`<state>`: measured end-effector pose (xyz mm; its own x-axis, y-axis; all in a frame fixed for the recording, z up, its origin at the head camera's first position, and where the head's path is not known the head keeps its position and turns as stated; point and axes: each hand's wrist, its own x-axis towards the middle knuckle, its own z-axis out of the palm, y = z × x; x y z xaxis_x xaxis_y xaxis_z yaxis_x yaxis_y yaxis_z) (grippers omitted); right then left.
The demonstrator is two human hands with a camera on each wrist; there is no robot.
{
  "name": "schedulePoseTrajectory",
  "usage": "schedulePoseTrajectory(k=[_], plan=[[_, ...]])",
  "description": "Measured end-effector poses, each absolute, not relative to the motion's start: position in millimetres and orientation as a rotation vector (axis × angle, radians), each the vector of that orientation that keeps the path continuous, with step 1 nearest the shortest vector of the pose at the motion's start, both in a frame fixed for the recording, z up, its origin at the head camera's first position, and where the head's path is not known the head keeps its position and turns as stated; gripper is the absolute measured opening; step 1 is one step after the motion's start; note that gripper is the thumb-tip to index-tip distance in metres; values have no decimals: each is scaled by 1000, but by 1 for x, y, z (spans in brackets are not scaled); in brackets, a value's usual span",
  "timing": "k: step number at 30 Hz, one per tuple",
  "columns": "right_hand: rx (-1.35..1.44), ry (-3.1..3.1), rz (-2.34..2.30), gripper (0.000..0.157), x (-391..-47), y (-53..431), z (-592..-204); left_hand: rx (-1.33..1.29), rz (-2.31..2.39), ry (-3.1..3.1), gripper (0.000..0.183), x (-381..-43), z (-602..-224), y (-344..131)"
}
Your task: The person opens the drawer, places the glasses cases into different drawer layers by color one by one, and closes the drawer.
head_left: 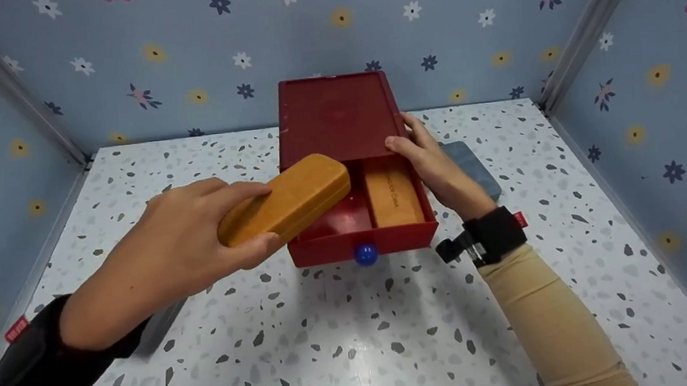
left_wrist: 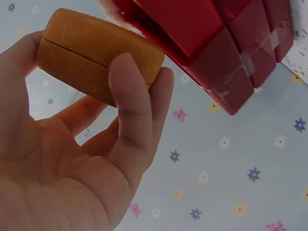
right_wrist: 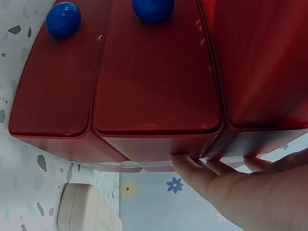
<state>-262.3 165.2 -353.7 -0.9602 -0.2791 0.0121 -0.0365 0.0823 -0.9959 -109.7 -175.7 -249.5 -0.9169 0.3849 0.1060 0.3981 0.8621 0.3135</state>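
In the head view my left hand (head_left: 179, 238) holds a tan-orange hard case (head_left: 294, 197), tilted over the left front of a pulled-out red drawer (head_left: 348, 245). The left wrist view shows its thumb and fingers around the case (left_wrist: 96, 48), which has a seam along its side. A similar tan case (head_left: 393, 195) with printed text lies in the right half of the drawer. My right hand (head_left: 437, 163) rests on the right side of the red drawer unit (head_left: 337, 116), thumb on its top edge. In the right wrist view the fingertips (right_wrist: 185, 163) touch the unit's side.
A blue-grey case (head_left: 471, 169) lies on the speckled table right of the unit. The right wrist view shows a cream-looking case (right_wrist: 89, 209) and two blue drawer knobs (right_wrist: 62, 20). A dark grey object (head_left: 159, 330) is partly hidden under the left wrist. Flowered walls (head_left: 329, 26) enclose the table.
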Motion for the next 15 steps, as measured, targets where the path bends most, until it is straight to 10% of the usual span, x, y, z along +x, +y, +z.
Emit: schedulePoseTrajectory(k=[15], plan=[[-333, 2170, -1978, 74, -262, 166, -355, -670, -380, -3156, 44, -128, -229, -123]])
